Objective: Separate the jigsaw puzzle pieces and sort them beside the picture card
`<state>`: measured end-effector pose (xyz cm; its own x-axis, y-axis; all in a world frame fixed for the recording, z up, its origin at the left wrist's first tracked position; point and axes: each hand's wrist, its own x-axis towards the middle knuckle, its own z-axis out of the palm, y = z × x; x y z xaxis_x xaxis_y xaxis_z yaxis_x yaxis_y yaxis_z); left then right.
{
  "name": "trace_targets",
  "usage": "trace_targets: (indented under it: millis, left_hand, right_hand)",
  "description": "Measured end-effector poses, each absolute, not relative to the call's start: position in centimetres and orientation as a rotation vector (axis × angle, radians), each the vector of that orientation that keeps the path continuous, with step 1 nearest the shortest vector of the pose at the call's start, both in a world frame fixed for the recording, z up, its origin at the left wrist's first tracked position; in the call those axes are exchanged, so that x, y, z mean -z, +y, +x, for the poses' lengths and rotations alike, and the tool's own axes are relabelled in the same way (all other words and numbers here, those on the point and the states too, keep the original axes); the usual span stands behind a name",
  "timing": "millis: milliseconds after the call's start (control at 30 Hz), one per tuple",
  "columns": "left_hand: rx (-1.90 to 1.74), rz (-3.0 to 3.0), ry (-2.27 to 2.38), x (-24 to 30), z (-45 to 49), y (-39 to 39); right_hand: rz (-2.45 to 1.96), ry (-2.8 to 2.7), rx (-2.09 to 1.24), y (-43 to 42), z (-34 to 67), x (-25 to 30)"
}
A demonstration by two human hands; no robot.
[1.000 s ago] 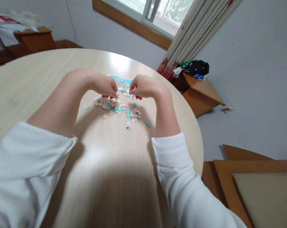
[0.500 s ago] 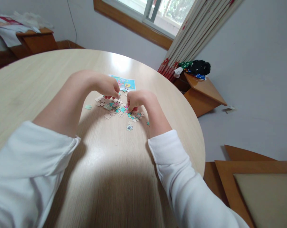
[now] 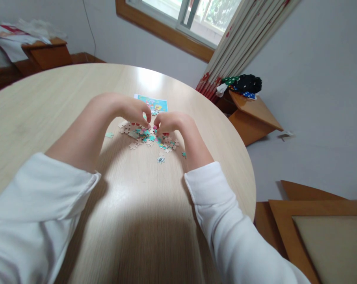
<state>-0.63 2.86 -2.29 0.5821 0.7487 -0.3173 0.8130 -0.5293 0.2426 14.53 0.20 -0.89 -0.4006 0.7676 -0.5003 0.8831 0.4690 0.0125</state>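
A loose pile of small jigsaw puzzle pieces (image 3: 151, 138), some teal and pink, many with the plain pale side up, lies on the round wooden table. My left hand (image 3: 136, 112) is over the pile's far left part, its thumb and forefinger apart with nothing visible between them. Close beside it, my right hand (image 3: 169, 122) pinches what looks like a pink puzzle piece (image 3: 155, 127) at the fingertips. Behind both hands lies a blue picture sheet (image 3: 162, 103) with a yellow figure, partly covered by my left hand and some pieces.
Single pieces lie apart: a pale green piece (image 3: 109, 135) at left, a white piece with a dark mark (image 3: 160, 159) in front, a teal piece (image 3: 184, 155) by my right wrist. Beyond the table (image 3: 131, 221) stand a stool with cloths (image 3: 252, 112) and a wooden chair (image 3: 280, 213).
My left thumb and forefinger have spread from a pinch. The right hand's fingertips have shifted slightly left and away from me, closer to the left hand.
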Motion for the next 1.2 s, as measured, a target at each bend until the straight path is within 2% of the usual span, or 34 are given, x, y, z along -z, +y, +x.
trace_targets:
  millis: [400, 833, 1100, 1200]
  left_hand:
    - [-0.017, 2.475, 1.332, 3.0, -1.0, 4.6]
    - [0.107, 2.403, 1.340, 2.7, -0.5, 3.5]
    - [0.209, 2.409, 1.331, 1.9, -0.4, 2.6]
    - [0.264, 2.405, 1.370, 1.5, -0.3, 2.1]
  right_hand:
    - [1.626, 2.595, 0.508, -0.9, 15.5, -1.3]
    - [1.661, 2.572, 0.369, -2.7, 16.0, -1.2]
    - [2.012, 2.532, 0.254, -7.4, 24.0, 3.9]
    - [2.115, 2.478, 0.349, -9.2, 25.8, 6.7]
